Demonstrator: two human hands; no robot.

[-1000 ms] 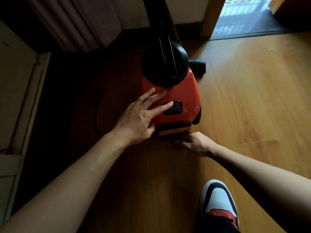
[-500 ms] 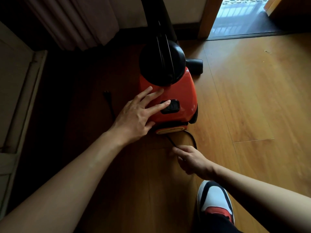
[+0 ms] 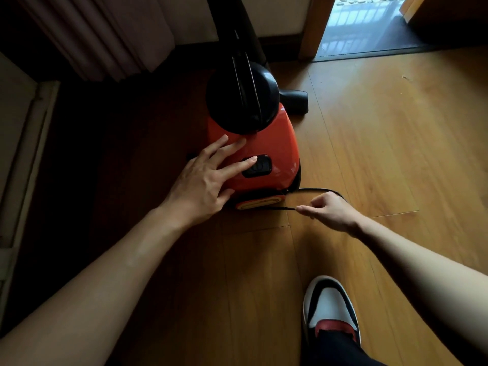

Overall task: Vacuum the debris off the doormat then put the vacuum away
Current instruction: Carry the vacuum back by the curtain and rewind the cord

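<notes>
Your left hand (image 3: 203,180) lies flat on the rear top of the orange vacuum (image 3: 266,143), fingers straight and spread. The grip is wide and holds nothing; it only presses. The index fingertip rests on the black button (image 3: 260,166), the other fingers fan out over the orange shell, and the thumb lies against the rear edge. The forearm runs straight back to the lower left corner.

Your right hand (image 3: 330,211) hovers just above the wooden floor (image 3: 396,154), close behind the vacuum's rear right corner. Its grip is narrow: thumb and forefinger pinch the thin black cord (image 3: 317,189), with the other fingers curled in. The wrist bends slightly.

The vacuum stands on the floor near the wall, between the curtain (image 3: 105,35) and the doorway (image 3: 369,22), its black dome (image 3: 243,96) towards the wall and a black nozzle (image 3: 294,101) showing at its right.

The cord leaves the vacuum's rear, arcs to the right and disappears behind your right hand, so its course there cannot be followed. The black tube rising from the dome is cut off by the top edge. The floor left of the vacuum lies in deep shadow; a small dark shape beside the shell there cannot be made out. Your shoe (image 3: 330,310) shows only its toe.
</notes>
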